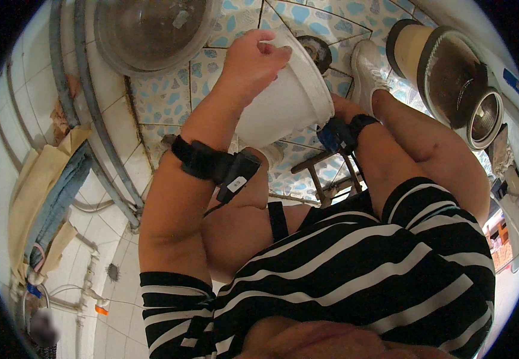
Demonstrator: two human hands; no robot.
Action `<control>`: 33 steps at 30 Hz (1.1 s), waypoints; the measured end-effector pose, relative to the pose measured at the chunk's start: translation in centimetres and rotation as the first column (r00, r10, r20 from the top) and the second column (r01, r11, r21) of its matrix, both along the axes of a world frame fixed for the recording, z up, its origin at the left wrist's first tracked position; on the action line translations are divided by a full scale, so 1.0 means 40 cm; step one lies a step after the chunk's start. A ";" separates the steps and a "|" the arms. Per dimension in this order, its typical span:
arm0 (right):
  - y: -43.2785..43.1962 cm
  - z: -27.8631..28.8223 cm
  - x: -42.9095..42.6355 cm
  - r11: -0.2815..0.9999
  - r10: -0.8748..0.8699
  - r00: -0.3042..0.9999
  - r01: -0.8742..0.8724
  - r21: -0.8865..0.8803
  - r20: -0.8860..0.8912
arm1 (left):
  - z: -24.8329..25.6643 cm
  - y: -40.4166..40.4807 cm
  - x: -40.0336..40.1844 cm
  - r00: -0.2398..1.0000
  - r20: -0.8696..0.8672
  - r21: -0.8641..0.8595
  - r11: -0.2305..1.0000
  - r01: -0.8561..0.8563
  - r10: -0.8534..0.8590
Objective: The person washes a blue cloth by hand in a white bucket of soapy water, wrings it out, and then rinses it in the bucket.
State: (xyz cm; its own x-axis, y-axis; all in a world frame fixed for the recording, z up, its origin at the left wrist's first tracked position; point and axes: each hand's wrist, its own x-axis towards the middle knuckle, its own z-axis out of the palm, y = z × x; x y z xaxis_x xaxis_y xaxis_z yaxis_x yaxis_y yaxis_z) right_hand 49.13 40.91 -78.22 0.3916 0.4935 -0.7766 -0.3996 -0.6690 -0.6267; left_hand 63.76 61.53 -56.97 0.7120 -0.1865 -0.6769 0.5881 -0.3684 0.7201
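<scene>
A white plastic bucket (282,107) is tilted in front of me, with its ridged edge towards the right. Over its upper part is my left hand (259,58), the fingers curled inward. Whether they grip the bucket or anything small cannot be told. Reaching to the bucket's lower right edge, my right hand (343,109) shows only partly. Its fingers are hidden behind the bucket. Each wrist wears a black strap with a small device. Just beyond the bucket's edge, a dark round fitting (317,53) lies on the patterned tile floor (165,98).
A large clear basin (107,58) sits at the upper left. Pipes (86,72) run along the left wall, with cloths (57,197) hung over them. At the right are a cream and dark container (409,54) and a metal strainer (486,119). A small stool (315,162) stands below the bucket.
</scene>
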 end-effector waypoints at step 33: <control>0.435 0.283 0.087 0.947 -0.319 0.870 0.280 0.154 0.376 | -0.005 0.681 -0.380 0.995 0.096 0.629 0.775 -0.053 -0.010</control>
